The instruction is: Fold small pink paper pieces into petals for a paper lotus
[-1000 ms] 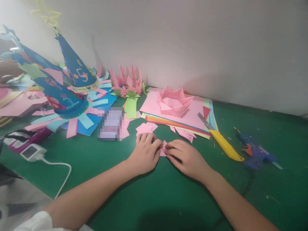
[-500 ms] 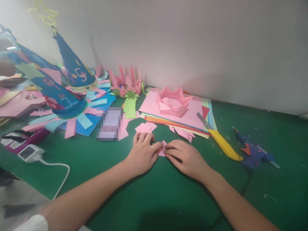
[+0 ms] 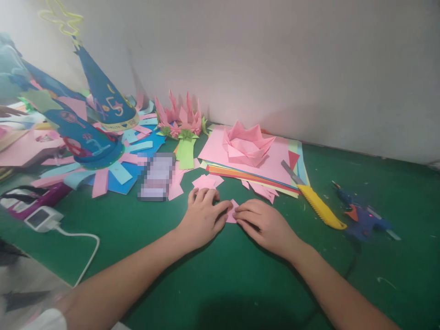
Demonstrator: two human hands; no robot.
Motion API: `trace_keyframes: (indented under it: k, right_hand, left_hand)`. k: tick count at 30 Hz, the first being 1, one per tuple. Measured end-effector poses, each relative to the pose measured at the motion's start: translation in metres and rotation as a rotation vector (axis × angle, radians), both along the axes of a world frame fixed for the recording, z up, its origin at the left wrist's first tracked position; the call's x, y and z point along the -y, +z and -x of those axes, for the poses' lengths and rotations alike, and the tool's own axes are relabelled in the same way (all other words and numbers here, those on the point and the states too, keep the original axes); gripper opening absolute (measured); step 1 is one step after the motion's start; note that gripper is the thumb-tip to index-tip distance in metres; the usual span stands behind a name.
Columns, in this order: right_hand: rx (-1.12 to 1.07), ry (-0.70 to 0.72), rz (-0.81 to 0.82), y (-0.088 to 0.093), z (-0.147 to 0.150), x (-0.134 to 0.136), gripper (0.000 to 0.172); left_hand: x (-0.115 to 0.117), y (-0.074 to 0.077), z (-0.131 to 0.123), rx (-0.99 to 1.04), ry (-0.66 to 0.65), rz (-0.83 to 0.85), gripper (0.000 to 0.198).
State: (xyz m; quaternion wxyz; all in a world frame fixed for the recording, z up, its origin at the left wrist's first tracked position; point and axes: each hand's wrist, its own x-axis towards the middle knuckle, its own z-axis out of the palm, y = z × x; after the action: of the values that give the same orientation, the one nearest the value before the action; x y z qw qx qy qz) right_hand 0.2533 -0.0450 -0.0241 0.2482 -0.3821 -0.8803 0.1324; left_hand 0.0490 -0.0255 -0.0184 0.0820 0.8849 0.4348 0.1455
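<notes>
A small piece of pink paper (image 3: pixel 232 216) lies on the green table between my hands. My left hand (image 3: pixel 203 215) is closed on its left edge with thumb and index finger, the other fingers curled toward the table. From the other side, my right hand (image 3: pixel 263 224) pinches the right edge with its fingertips, which hide part of the paper. Just beyond my left fingers sits a pile of pink paper pieces (image 3: pixel 209 180). More pink scraps (image 3: pixel 263 190) lie past my right hand.
A folded pink paper flower (image 3: pixel 247 144) rests on stacked coloured paper (image 3: pixel 209 153). A yellow utility knife (image 3: pixel 321 207), blade out, and a blue glue gun (image 3: pixel 364 222) lie right. Left are a phone (image 3: pixel 156 178), paper cone hats (image 3: pixel 106 91), a white charger (image 3: pixel 44 218) and another person's hand (image 3: pixel 12 111).
My left thumb and index finger have shifted slightly left, showing a bit more of the pink paper. At far left, the other person's hand and sleeve have moved.
</notes>
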Motion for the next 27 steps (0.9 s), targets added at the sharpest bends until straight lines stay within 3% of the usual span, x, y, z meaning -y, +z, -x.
trace_keyframes:
  k: [27]
  right_hand:
    - [0.178,-0.02,0.011,0.0044,0.007,0.0015,0.027]
  left_hand:
    - [-0.0039,-0.0008,0.0061,0.026,0.001,0.021,0.03]
